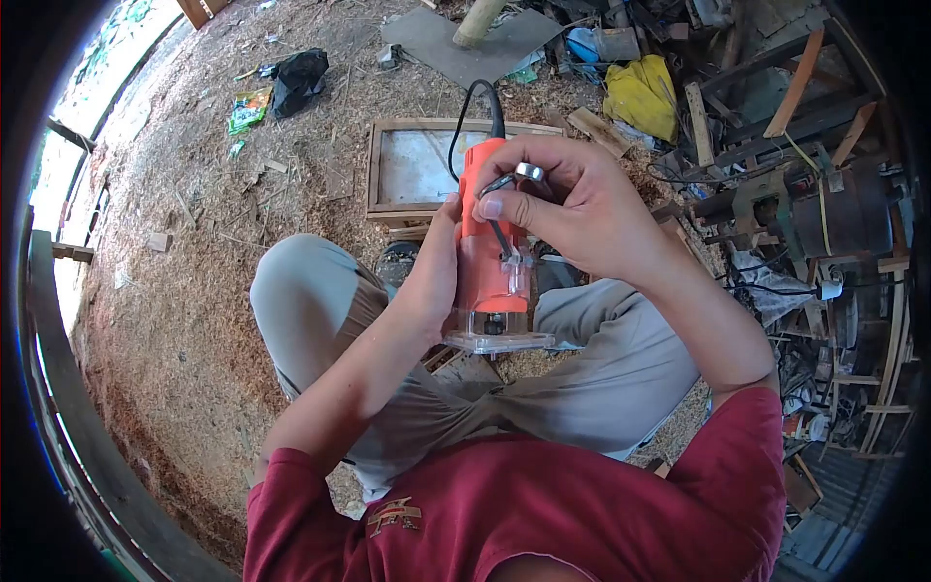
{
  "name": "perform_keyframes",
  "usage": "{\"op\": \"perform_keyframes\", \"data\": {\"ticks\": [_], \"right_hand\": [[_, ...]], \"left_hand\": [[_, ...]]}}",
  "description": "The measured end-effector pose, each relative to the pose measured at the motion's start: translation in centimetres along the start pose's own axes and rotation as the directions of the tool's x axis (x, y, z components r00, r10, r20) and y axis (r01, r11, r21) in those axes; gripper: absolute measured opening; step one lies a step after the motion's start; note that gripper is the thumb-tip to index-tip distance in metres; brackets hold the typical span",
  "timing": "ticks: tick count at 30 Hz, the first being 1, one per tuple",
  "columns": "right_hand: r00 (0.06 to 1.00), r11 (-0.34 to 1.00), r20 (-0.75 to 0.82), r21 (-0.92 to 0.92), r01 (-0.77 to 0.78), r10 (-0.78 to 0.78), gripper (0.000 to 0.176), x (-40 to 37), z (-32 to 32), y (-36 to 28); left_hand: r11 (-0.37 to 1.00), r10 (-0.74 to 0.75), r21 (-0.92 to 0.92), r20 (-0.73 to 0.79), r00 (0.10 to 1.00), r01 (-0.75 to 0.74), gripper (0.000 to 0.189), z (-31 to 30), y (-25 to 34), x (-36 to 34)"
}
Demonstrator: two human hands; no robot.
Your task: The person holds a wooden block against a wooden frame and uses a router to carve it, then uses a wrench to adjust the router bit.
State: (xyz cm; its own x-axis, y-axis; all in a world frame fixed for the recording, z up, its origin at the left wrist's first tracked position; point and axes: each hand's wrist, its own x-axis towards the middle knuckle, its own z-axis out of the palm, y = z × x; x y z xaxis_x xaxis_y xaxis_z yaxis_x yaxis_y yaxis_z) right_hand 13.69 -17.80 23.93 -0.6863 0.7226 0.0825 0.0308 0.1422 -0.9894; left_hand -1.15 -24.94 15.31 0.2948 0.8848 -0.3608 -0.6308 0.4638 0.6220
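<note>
An orange trim router (477,260) stands upright over my lap, its clear plastic base (499,342) at the bottom and a black cord (497,114) rising from its top. My left hand (433,276) is closed around the router's left side, most of its fingers hidden behind the body. In front of the upper body, my right hand (587,209) pinches a small wrench-like metal piece (529,172) with a shiny rounded end and a dark shank. A dark narrow strip runs down from these fingertips towards the clamp (516,260) on the router's clear housing.
A wood-framed tray (371,170) lies on the sawdust-strewn ground beyond the router. A black plastic bag (299,82) and a green wrapper (249,110) are at far left. Yellow cloth (642,97), scrap wood and a machine (834,213) crowd the right side.
</note>
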Motion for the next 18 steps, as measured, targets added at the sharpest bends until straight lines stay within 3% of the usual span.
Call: {"op": "perform_keyframes", "data": {"ticks": [3,6,11,18], "right_hand": [[1.000,0.998,-0.012,-0.064,0.016,-0.017,0.014,0.1,0.0,0.2],[0.992,0.976,-0.005,-0.179,-0.123,0.124,0.011,0.0,-0.1,-0.4],[0.990,0.972,0.027,-0.195,-0.131,0.139,0.011,-0.1,0.2,-0.7],[0.995,0.973,0.062,-0.222,-0.057,0.072,0.011,-0.1,0.4,0.0]], "left_hand": [[0.998,-0.057,0.010,-0.010,0.998,0.057,0.057,0.2,0.3,-0.3],[0.997,-0.077,0.016,-0.021,0.997,0.077,0.057,0.2,0.1,-0.4],[0.995,-0.103,0.002,0.002,0.995,0.103,0.058,0.3,0.2,-0.6],[0.994,-0.096,0.047,-0.089,0.991,0.101,0.057,0.8,0.5,-1.3]]}}
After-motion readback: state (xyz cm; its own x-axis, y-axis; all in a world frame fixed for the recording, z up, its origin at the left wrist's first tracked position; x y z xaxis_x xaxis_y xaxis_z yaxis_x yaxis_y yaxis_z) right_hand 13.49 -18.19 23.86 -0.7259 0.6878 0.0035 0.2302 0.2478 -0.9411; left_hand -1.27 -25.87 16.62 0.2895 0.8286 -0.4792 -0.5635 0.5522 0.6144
